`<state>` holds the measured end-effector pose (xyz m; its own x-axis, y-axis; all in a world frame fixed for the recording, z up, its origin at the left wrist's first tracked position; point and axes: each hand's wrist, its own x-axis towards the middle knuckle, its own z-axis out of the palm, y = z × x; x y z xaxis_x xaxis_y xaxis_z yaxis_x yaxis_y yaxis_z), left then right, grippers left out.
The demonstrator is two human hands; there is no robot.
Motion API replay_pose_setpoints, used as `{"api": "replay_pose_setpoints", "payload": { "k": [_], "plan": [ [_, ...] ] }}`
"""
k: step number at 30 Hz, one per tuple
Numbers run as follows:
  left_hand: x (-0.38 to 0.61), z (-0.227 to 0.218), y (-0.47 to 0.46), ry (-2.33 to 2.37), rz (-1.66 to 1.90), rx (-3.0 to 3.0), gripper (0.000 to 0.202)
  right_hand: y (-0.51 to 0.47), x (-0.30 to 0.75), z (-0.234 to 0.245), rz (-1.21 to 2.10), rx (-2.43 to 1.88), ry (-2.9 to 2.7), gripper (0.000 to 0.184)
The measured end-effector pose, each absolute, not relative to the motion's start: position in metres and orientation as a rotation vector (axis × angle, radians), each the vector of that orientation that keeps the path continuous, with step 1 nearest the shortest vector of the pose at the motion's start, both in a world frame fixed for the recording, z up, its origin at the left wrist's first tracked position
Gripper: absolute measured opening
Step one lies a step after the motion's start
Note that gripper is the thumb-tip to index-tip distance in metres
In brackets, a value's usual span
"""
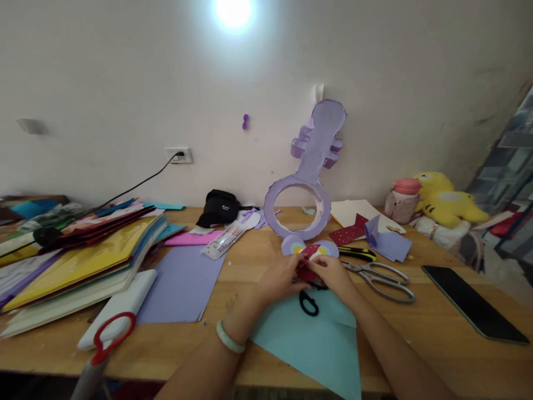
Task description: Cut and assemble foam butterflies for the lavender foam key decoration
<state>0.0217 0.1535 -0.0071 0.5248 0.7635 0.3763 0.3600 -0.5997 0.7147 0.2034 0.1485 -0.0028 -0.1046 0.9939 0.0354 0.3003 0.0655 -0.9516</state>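
My left hand [281, 280] and my right hand [332, 273] meet over the table, both closed on a small dark red piece of paper [307, 271]. Fingers cover much of it, so its full shape is hidden. Just behind it, a lilac paper shape [290, 244] with yellow and white rounded patches shows; whether it touches the red piece I cannot tell. Beneath my hands lies a light blue paper sheet [320, 339]. A black handle loop [308, 303], apparently of small scissors, rests on that sheet, partly hidden by my fingers.
A lilac paper construction [318, 139] with a ring base leans on the wall. Metal scissors [381, 279], a yellow-black utility knife [357, 254] and a phone [474, 304] lie right. Left are stacked coloured papers [83, 261], purple sheets [179, 283] and a red-handled tool [104, 339].
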Motion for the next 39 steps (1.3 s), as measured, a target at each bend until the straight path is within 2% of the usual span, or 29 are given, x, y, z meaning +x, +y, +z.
{"api": "replay_pose_setpoints", "payload": {
  "k": [4, 7, 10, 18, 23, 26, 30, 32, 35, 39],
  "plan": [
    [0.024, -0.014, 0.158, 0.963, 0.977, 2.043, 0.050, 0.143, 0.198, 0.006, 1.148, -1.231, -1.506, 0.053],
    [0.026, -0.017, 0.162, 0.952, 1.046, 1.941, 0.052, 0.141, 0.198, 0.009, 1.204, -1.139, -1.507, 0.056],
    [0.027, -0.018, 0.163, 0.945, 1.090, 1.881, 0.049, 0.142, 0.199, 0.007, 1.250, -1.086, -1.503, 0.054],
    [0.028, -0.009, 0.159, 1.001, 1.101, 1.803, 0.045, 0.140, 0.200, 0.005, 1.076, -1.126, -1.619, 0.034],
    [0.029, 0.004, 0.154, 1.058, 1.219, 1.624, 0.025, 0.143, 0.206, 0.006, 0.934, -1.195, -1.596, 0.035],
    [0.029, 0.008, 0.151, 1.076, 1.219, 1.467, 0.021, 0.145, 0.205, 0.003, 0.818, -1.230, -1.536, 0.036],
    [0.030, 0.009, 0.151, 1.014, 1.227, 1.305, 0.024, 0.147, 0.202, 0.000, 0.737, -1.247, -1.412, 0.043],
    [0.030, 0.008, 0.151, 0.972, 1.250, 1.256, 0.027, 0.148, 0.201, -0.001, 0.876, -1.237, -1.363, 0.051],
    [0.032, 0.006, 0.151, 0.914, 1.283, 1.190, 0.032, 0.150, 0.204, -0.002, 1.061, -1.216, -1.396, 0.049],
    [0.037, 0.004, 0.148, 0.833, 1.103, 0.993, 0.047, 0.149, 0.207, 0.000, 0.945, -1.276, -1.442, 0.049]
  ]
}}
